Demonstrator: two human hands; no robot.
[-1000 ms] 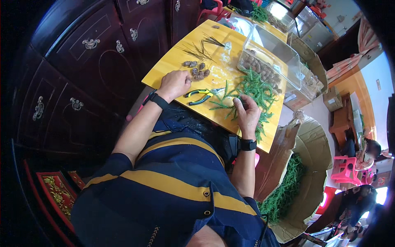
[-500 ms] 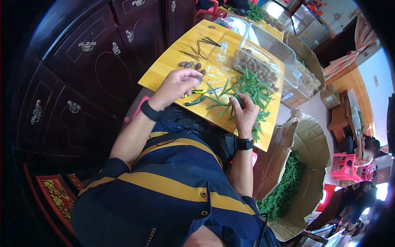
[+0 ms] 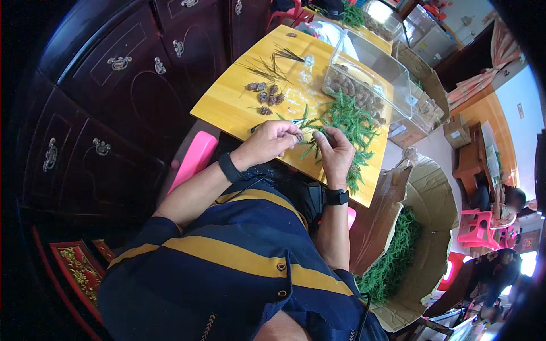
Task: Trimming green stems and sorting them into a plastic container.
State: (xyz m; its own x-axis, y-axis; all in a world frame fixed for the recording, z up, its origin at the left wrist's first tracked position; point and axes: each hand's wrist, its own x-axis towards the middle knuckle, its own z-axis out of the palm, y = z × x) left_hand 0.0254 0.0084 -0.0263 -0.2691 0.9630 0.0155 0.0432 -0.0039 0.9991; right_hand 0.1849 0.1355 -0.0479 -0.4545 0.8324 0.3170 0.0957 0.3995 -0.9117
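My left hand (image 3: 267,141) is closed on a small brown pine cone (image 3: 298,137) that shows at its fingertips. Just to its right, my right hand (image 3: 338,152) pinches a green artificial pine sprig (image 3: 307,121), whose needles fan out on both sides of the fingers. The hands almost meet over the near edge of the yellow table (image 3: 224,94). A pile of green sprigs (image 3: 348,116) lies beyond my right hand. Several more pine cones (image 3: 271,99) sit loose beyond my left hand. The pliers are mostly hidden behind the left hand.
Dark wires (image 3: 267,69) lie toward the table's far left. A clear plastic bin (image 3: 372,68) with pine cones stands at the far right. Right of the table is a cardboard box (image 3: 435,227) of greenery. A pink stool (image 3: 196,156) and dark cabinets (image 3: 108,62) are at the left.
My left hand has moved right and nearer, bringing the pine cone up to the sprig in my right hand. It uncovers the loose cones and now covers most of the pliers.
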